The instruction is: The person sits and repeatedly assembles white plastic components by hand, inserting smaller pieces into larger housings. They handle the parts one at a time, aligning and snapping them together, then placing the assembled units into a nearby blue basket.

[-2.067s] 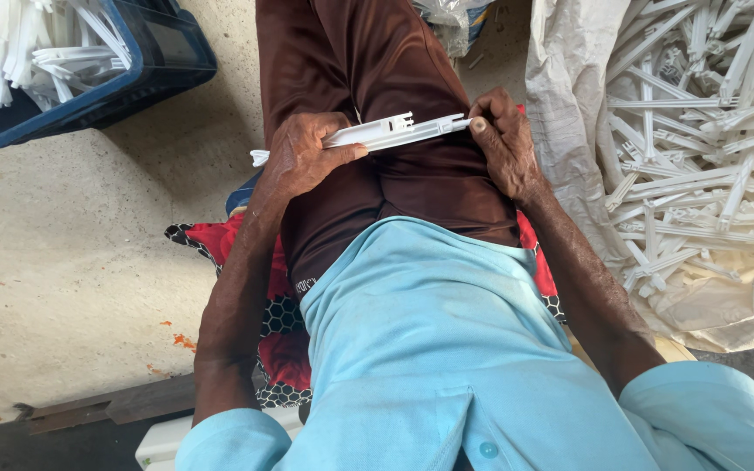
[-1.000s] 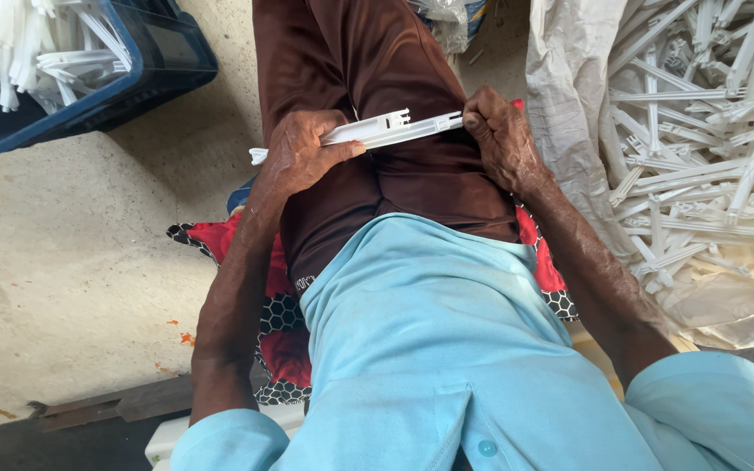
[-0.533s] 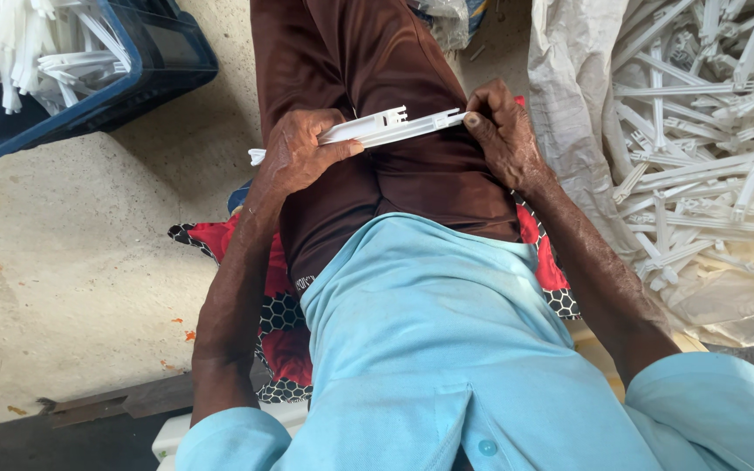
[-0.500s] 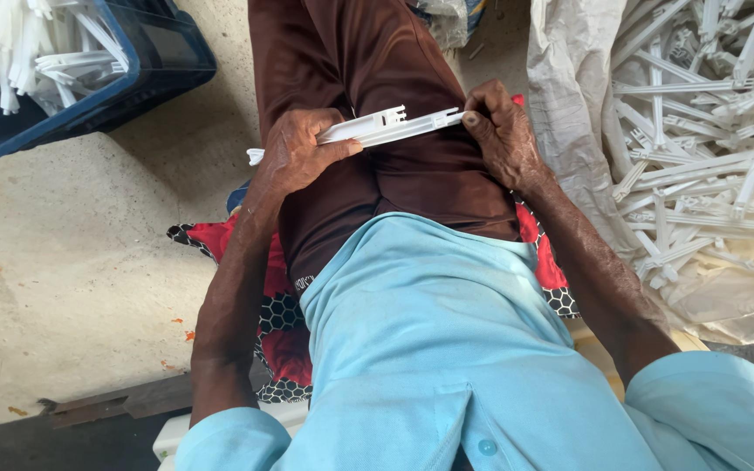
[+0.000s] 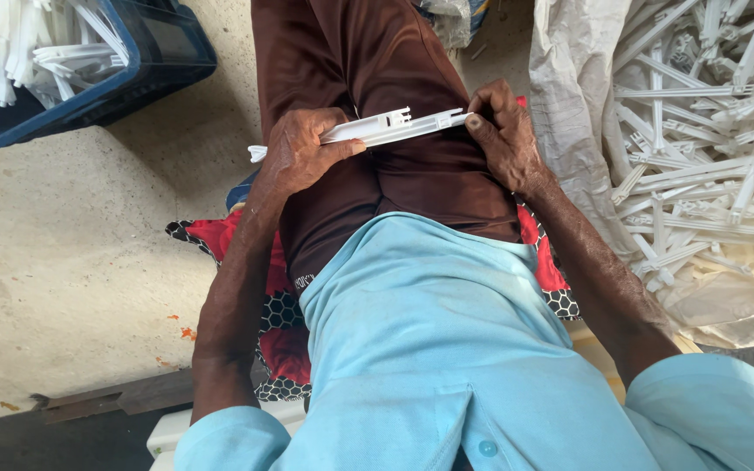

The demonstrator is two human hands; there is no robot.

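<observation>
1. Head camera, looking down: the left hand (image 5: 300, 155) is closed around a long white plastic strip (image 5: 392, 129), thumb on top and fingers curled underneath. One short end of the strip sticks out past the back of this hand.
2. The right hand (image 5: 501, 133) is closed on the other end of the same strip, pinching it between thumb and bent fingers. The strip spans the gap between the two hands, tilted slightly, and lies just above the lap.
3. The lap is covered by dark brown trousers (image 5: 368, 61); the strip crosses them near the thighs. Nearer the camera is a light blue shirt (image 5: 429, 349) with both sleeves pushed up to the elbows.
4. Under the person lies a red cushion with a black and white honeycomb edge (image 5: 272, 305), showing on both sides of the body.
5. At the person's right stands an open white sack (image 5: 578, 113) full of loose white plastic strips (image 5: 700, 131) of the same kind.
6. At the upper left sits a blue crate (image 5: 89, 96) on the concrete floor (image 5: 63, 262), also holding white strips.
</observation>
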